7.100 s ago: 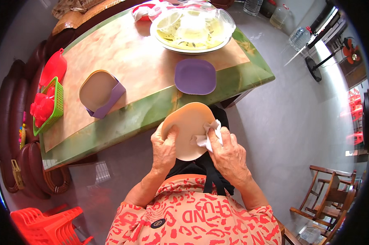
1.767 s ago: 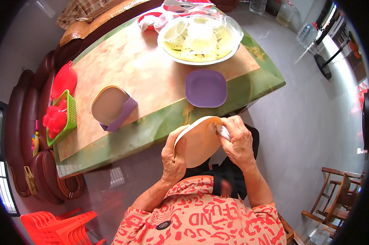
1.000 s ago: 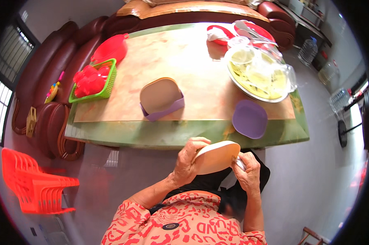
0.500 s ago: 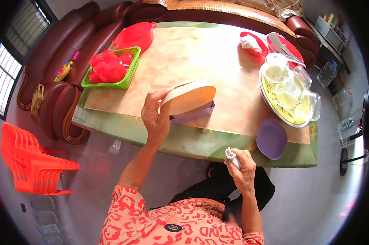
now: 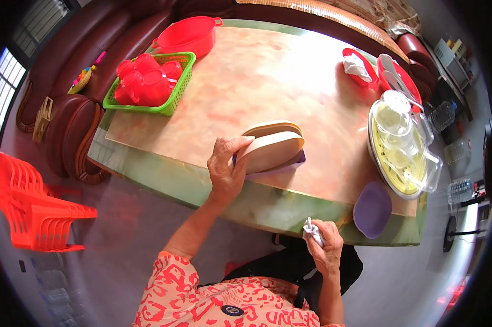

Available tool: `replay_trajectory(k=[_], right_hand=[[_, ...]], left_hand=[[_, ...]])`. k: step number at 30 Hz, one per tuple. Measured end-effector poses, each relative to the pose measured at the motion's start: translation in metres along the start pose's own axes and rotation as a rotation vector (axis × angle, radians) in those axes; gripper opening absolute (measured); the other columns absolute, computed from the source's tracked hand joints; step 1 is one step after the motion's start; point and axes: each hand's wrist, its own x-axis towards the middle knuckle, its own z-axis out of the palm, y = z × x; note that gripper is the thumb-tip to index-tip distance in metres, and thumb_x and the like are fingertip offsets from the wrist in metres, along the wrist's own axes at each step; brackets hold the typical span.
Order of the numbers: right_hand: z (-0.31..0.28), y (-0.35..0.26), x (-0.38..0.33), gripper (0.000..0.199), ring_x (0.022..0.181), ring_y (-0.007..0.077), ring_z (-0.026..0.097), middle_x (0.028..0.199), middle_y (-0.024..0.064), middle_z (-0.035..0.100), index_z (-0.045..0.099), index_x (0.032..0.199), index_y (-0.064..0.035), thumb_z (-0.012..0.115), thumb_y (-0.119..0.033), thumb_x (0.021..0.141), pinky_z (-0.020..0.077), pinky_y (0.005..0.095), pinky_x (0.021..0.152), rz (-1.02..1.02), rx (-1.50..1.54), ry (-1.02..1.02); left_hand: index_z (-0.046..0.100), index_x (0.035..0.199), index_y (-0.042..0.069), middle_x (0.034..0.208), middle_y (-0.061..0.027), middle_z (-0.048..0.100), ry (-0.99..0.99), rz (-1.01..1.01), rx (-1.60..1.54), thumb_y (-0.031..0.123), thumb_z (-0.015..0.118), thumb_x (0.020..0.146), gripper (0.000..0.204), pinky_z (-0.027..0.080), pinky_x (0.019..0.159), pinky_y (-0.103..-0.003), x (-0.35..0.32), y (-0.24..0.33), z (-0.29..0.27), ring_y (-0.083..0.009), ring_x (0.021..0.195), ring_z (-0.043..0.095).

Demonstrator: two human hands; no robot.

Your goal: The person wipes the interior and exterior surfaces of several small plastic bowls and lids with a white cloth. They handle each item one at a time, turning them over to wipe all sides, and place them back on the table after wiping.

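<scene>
My left hand point(image 5: 227, 169) grips the end of a cream oval dish point(image 5: 270, 151) between thumb and fingers. The dish is tilted up on its side, over a purple dish point(image 5: 283, 168) near the table's front edge. Just behind it shows the rim of another cream dish point(image 5: 273, 128); whether the dishes touch is hard to tell. A crumpled white cloth point(image 5: 313, 234) is bunched in my closed right hand point(image 5: 327, 249), in front of the table edge. To the right of that hand, another purple dish point(image 5: 373, 211) lies on the table's green border.
A green basket point(image 5: 181, 94) of red cups point(image 5: 148, 82) stands at the left, before a red basin point(image 5: 188, 37). At the right are a tray of clear cups point(image 5: 378, 158) and red bowls point(image 5: 360, 75). Stacked red chairs point(image 5: 36, 201) stand on the floor at left.
My left hand has brought the cream dish lower, and the other cream dish behind it shows more. The whole view has shifted and turned a little. The cloth is still in my right hand.
</scene>
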Motion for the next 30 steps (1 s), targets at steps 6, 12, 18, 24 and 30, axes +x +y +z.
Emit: replay_trajectory(k=[6,12,18,24,30], right_hand=[[-0.001,-0.014,0.022,0.035,0.084,0.0278,0.062,0.094,0.0131,0.064,0.064,0.106,-0.0052,0.070,0.002,0.073,0.0504,0.0351,0.074,-0.048,-0.045,-0.024],[0.004,-0.005,0.061,0.050,0.083,0.0193,0.066,0.097,0.0141,0.067,0.056,0.125,-0.0050,0.072,-0.006,0.078,0.0521,0.0302,0.073,0.131,0.177,-0.053],[0.013,-0.012,0.104,0.058,0.081,0.0167,0.066,0.095,0.0126,0.069,0.050,0.135,-0.0048,0.070,-0.010,0.080,0.0525,0.0298,0.074,0.255,0.293,-0.152],[0.025,-0.007,0.109,0.062,0.079,0.0167,0.066,0.094,0.0130,0.068,0.052,0.135,-0.0038,0.070,-0.011,0.077,0.0532,0.0309,0.072,0.187,0.245,-0.200],[0.026,-0.009,0.101,0.063,0.078,0.0167,0.066,0.092,0.0140,0.068,0.051,0.136,-0.0037,0.069,-0.011,0.076,0.0532,0.0298,0.071,0.125,0.230,-0.153]], left_hand=[[0.064,0.107,0.008,0.103,-0.0064,0.056,0.107,0.008,0.097,-0.002,0.075,0.077,0.033,0.045,0.068,-0.027,-0.001,-0.008,0.005,-0.0159,0.085,0.051],[0.060,0.122,0.007,0.119,-0.0100,0.051,-0.037,-0.104,0.115,0.006,0.072,0.079,0.045,0.043,0.077,-0.032,-0.002,-0.005,-0.010,-0.0196,0.095,0.051],[0.059,0.127,0.006,0.120,-0.0087,0.051,-0.252,-0.246,0.056,0.009,0.070,0.085,0.044,0.044,0.076,-0.028,-0.002,-0.015,-0.033,-0.0163,0.096,0.052],[0.061,0.122,0.003,0.115,-0.0052,0.054,-0.191,-0.378,-0.100,0.009,0.068,0.089,0.034,0.043,0.069,-0.022,-0.013,-0.016,-0.028,-0.0092,0.085,0.052],[0.061,0.122,0.001,0.115,-0.0052,0.053,-0.173,-0.438,-0.131,0.009,0.067,0.090,0.033,0.044,0.066,-0.018,-0.020,-0.007,-0.024,-0.0063,0.081,0.052]])
